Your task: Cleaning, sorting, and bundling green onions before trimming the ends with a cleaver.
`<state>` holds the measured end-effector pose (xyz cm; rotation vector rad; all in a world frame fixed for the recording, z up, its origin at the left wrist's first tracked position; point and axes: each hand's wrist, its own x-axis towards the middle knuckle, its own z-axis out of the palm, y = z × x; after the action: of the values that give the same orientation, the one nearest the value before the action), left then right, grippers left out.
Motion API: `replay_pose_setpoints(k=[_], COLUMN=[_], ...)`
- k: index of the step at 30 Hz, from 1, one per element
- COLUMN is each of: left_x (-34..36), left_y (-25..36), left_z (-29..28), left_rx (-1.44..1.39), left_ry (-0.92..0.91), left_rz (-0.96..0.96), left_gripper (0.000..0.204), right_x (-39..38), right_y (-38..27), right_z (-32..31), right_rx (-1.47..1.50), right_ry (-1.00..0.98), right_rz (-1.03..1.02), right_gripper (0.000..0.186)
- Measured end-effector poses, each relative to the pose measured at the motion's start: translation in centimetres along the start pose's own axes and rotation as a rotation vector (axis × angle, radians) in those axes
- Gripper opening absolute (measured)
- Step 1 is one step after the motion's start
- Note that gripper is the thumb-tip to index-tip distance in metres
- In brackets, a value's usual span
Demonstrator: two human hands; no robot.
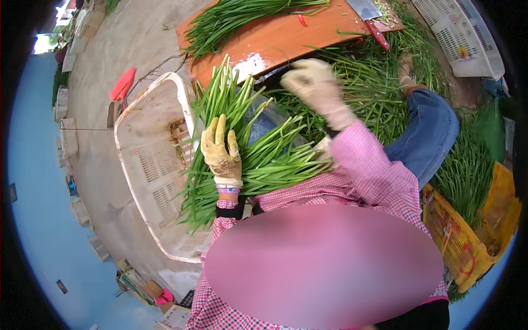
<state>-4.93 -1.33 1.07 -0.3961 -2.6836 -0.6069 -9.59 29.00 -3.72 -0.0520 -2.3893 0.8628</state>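
A large bunch of green chives lies fanned over my lap, its pale cut ends pointing up and to the right. My left hand, in a cream glove stained yellow, rests against the left part of this bunch with fingers stretched and apart. In a similar glove, my right hand is raised above the loose greens near the board's lower edge. Motion smears its fingers, so I cannot tell whether it holds anything. Another bunch of chives lies across the orange wooden board ahead of me.
A knife with a red handle lies on the board's right end by chopped bits. To my left stands a white plastic basket. Loose greens cover the ground by my jeans leg. A yellow crate stands right; another white basket is far right.
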Motion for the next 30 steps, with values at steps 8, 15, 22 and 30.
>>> replay_pose_setpoints(k=[8,15,22,30], left_x=[-1.3,-1.9,-1.7,-1.8], left_y=[-0.5,-1.0,-0.6,-0.9], left_z=[0.2,0.8,0.9,1.2], left_rx=[0.075,0.005,-0.031,-0.061], left_ry=[-0.015,-0.016,-0.03,-0.026], left_rz=[0.014,-0.084,-0.131,-0.146], left_gripper=[0.046,0.046,0.045,0.045], right_x=[-1.8,-0.2,-1.5,-1.9], right_y=[-3.9,9.7,2.4,-6.8], right_z=[6.7,-5.9,-1.6,5.3], right_rx=[0.556,-0.606,0.666,0.929], right_ry=[-0.392,-0.123,-0.501,-0.72], right_rz=[-0.027,0.77,0.348,0.609], right_gripper=[0.024,0.029,0.058,0.023])
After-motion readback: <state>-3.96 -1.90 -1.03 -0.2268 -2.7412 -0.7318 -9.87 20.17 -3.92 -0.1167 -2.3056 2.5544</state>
